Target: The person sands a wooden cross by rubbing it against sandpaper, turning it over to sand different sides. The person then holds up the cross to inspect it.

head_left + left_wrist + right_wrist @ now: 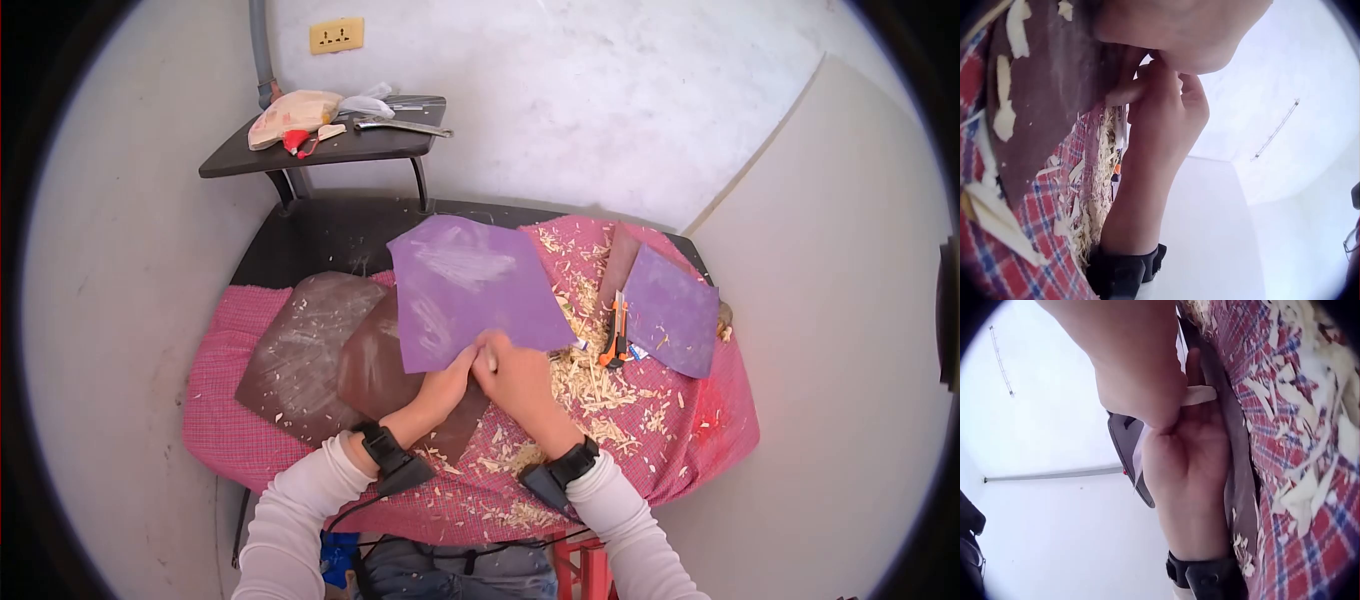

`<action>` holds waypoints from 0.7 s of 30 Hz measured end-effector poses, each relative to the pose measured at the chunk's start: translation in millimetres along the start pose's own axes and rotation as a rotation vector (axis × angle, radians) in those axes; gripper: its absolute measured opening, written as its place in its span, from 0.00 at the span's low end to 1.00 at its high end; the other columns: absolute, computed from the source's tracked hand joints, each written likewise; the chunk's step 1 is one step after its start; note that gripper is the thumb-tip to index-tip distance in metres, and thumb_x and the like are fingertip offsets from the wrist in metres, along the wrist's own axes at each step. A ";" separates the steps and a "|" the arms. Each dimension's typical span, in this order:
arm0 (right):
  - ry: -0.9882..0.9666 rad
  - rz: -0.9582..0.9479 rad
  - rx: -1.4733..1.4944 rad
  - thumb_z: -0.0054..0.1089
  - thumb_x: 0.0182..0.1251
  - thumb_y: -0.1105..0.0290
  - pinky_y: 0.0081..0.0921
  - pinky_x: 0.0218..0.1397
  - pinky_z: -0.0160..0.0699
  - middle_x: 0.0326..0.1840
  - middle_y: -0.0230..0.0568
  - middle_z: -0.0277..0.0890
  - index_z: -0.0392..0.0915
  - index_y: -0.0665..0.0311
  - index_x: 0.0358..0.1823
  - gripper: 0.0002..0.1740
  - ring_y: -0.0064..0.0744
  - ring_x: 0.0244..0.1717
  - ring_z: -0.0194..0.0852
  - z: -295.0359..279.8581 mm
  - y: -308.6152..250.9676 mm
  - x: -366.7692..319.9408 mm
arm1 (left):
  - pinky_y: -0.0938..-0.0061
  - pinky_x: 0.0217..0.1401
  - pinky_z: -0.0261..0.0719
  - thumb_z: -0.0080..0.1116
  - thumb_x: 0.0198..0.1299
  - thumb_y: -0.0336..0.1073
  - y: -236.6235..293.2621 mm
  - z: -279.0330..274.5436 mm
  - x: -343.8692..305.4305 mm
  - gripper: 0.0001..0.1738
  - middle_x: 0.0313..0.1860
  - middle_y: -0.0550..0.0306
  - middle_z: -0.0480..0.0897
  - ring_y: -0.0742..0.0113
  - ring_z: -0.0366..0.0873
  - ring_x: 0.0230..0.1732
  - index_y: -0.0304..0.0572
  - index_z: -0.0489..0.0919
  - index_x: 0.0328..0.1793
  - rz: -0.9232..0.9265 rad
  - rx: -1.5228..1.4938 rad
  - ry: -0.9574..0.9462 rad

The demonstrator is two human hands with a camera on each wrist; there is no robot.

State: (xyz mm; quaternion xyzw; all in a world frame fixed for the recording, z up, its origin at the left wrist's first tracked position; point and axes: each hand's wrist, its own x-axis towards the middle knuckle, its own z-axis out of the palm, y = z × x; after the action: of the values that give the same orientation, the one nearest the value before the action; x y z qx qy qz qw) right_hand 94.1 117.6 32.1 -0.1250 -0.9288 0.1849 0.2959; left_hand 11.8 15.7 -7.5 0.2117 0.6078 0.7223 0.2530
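Observation:
A purple sheet of sandpaper (480, 290), streaked with pale dust, spreads out beyond both hands. At its near edge my left hand (440, 390) holds it, palm turned up in the right wrist view, with the thumb hidden behind the other hand. My right hand (520, 385) is pressed close against the left, its fingers curled around a small pale piece of wood (1200, 395). One end of that piece sticks out over the left fingers; the rest is covered. Brown sandpaper sheets (310, 350) lie under and beside the left wrist.
Wood shavings (590, 385) are strewn over the pink checked cloth (225, 370). An orange utility knife (615, 335) and another purple sheet (675, 315) lie at the right. A raised black shelf (350, 145) at the back left bears a wrench (405, 126) and a bag (290, 112).

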 end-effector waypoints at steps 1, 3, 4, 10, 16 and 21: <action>0.017 0.049 0.005 0.57 0.62 0.63 0.45 0.26 0.74 0.18 0.48 0.75 0.75 0.56 0.43 0.10 0.53 0.22 0.77 1.6 6.4 0.5 | 0.71 0.58 0.70 0.49 0.68 0.34 -2.1 0.0 -0.8 0.17 0.52 0.52 0.78 0.65 0.74 0.54 0.30 0.73 0.57 0.016 0.006 0.001; 0.048 0.134 0.008 0.57 0.61 0.63 0.45 0.27 0.75 0.18 0.48 0.76 0.75 0.56 0.43 0.10 0.53 0.22 0.78 2.0 18.9 4.1 | 0.71 0.58 0.71 0.48 0.68 0.34 -6.3 1.9 -0.4 0.17 0.51 0.52 0.78 0.65 0.74 0.54 0.30 0.74 0.57 0.055 0.008 0.009; 0.028 0.110 -0.007 0.58 0.61 0.63 0.44 0.27 0.75 0.18 0.48 0.76 0.75 0.56 0.42 0.10 0.53 0.22 0.78 1.3 17.2 2.3 | 0.72 0.59 0.70 0.49 0.68 0.35 -6.2 1.4 -0.9 0.17 0.53 0.53 0.78 0.66 0.74 0.55 0.31 0.74 0.58 0.021 0.017 0.001; -0.038 0.069 0.072 0.58 0.60 0.63 0.44 0.27 0.75 0.18 0.47 0.76 0.74 0.57 0.42 0.10 0.52 0.23 0.78 0.0 -3.7 -1.9 | 0.71 0.60 0.69 0.52 0.67 0.36 -9.6 -5.9 3.3 0.18 0.54 0.54 0.77 0.67 0.73 0.55 0.31 0.74 0.59 -0.007 -0.034 -0.031; 0.059 0.156 0.046 0.57 0.61 0.64 0.43 0.27 0.75 0.19 0.47 0.76 0.74 0.57 0.41 0.09 0.51 0.22 0.78 -1.0 16.5 3.2 | 0.71 0.57 0.71 0.50 0.67 0.35 -4.7 1.2 -0.9 0.17 0.52 0.52 0.78 0.65 0.74 0.54 0.29 0.74 0.57 0.037 0.029 0.032; -0.031 0.044 0.048 0.57 0.60 0.64 0.44 0.28 0.75 0.19 0.48 0.77 0.74 0.57 0.41 0.09 0.52 0.23 0.79 -1.6 -7.6 -2.2 | 0.73 0.60 0.69 0.53 0.66 0.37 -7.4 -6.4 4.6 0.20 0.55 0.55 0.77 0.67 0.73 0.55 0.31 0.74 0.59 -0.086 -0.045 -0.042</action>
State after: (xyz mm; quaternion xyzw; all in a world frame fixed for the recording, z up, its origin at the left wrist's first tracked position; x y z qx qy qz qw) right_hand 95.9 110.5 35.4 -0.1354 -0.9255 0.2153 0.2805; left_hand 5.0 14.6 -15.9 0.1948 0.5947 0.7194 0.3014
